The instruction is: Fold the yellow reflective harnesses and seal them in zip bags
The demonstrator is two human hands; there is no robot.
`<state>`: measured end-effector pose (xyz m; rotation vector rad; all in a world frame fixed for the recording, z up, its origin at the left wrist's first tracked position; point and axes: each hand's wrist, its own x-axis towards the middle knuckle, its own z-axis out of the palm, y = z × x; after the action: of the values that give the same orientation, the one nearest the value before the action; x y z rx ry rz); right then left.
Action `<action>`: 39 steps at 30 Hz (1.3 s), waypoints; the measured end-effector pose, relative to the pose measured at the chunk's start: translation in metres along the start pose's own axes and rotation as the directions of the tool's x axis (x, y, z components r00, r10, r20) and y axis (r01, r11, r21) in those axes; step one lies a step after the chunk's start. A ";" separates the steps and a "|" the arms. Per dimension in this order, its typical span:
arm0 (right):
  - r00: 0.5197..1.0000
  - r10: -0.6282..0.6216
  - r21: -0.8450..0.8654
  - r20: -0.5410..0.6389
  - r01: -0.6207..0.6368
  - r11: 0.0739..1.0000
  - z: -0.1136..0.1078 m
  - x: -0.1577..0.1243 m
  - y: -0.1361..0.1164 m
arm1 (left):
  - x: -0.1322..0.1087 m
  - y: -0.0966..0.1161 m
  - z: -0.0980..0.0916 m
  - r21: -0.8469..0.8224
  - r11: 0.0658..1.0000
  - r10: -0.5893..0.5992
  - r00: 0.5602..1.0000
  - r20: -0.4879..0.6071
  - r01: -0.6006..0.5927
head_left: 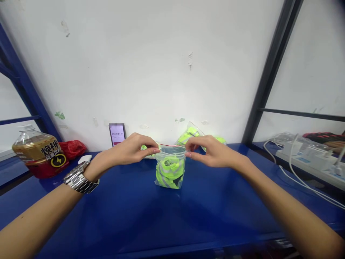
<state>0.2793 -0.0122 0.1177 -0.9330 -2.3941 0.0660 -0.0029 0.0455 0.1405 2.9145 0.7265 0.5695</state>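
A small clear zip bag (170,169) filled with neon-green reflective bands stands upright on the blue table (134,216). My left hand (132,148) pinches the left end of the bag's top edge. My right hand (208,150) pinches the right end of the same edge. Both hands' fingers are pressed together on the red-lined seal. A metal watch (79,178) is on my left wrist. Behind the bag lie more bags of neon-green bands (190,135) against the wall.
A phone (117,133) showing a timer leans on the wall. At the left stand a tea bottle (39,153), a red bag (72,148) and a white mouse (84,158). A power strip (309,158) with white cables lies on the right, past a dark post (265,79).
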 end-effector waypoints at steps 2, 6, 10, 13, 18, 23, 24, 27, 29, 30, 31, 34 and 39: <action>1.000 0.014 -0.025 -0.006 -0.014 1.000 0.000 -0.001 0.002 | -0.001 -0.003 0.003 -0.020 1.000 -0.004 0.998 -0.060 0.003; 0.997 0.012 -0.077 -0.077 -0.018 0.997 0.006 -0.002 0.011 | -0.004 -0.009 0.010 -0.096 0.995 -0.041 0.990 -0.137 0.028; 0.981 -0.012 -0.026 -0.192 0.007 1.000 0.010 -0.003 0.020 | -0.005 -0.012 0.013 -0.099 0.994 -0.064 0.980 -0.186 0.046; 0.980 0.003 0.029 -0.201 0.003 1.000 0.011 -0.005 0.021 | -0.006 -0.011 0.014 -0.087 0.996 -0.049 0.980 -0.193 0.033; 0.969 0.055 0.115 -0.241 -0.027 0.993 0.016 -0.008 0.021 | -0.006 -0.009 0.013 -0.129 0.992 -0.028 0.979 -0.201 0.001; 0.936 0.145 0.239 -0.321 -0.067 0.969 0.024 -0.008 0.023 | -0.005 -0.010 0.017 -0.195 0.981 -0.058 0.976 -0.211 0.016; 0.930 0.150 0.236 -0.335 -0.071 0.969 0.025 -0.008 0.023 | -0.005 -0.010 0.018 -0.202 0.979 -0.072 0.974 -0.215 0.028; 0.916 0.155 0.213 -0.369 -0.079 0.974 0.029 -0.006 0.023 | -0.006 -0.012 0.021 -0.230 0.972 -0.106 0.972 -0.212 0.056; 0.909 0.151 0.201 -0.389 -0.076 0.977 0.031 -0.006 0.022 | -0.006 -0.013 0.022 -0.248 0.966 -0.119 0.972 -0.201 0.067; 0.905 0.148 0.199 -0.399 -0.072 0.977 0.032 -0.006 0.021 | -0.007 -0.013 0.022 -0.254 0.965 -0.123 0.972 -0.200 0.070; 0.901 0.145 0.199 -0.408 -0.067 0.978 0.032 -0.006 0.021 | -0.007 -0.013 0.022 -0.256 0.964 -0.128 0.971 -0.202 0.074; 0.887 0.170 0.221 -0.430 -0.079 0.972 0.032 -0.006 0.019 | -0.008 -0.014 0.024 -0.247 0.965 -0.142 0.965 -0.220 0.086; 0.870 0.233 0.213 -0.434 -0.153 0.965 0.034 -0.007 0.017 | -0.009 -0.016 0.032 -0.310 0.948 -0.149 0.955 -0.255 0.065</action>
<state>0.2761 0.0017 0.0820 -0.9794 -1.8257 0.1144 -0.0056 0.0553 0.1051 2.5269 0.7480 0.9925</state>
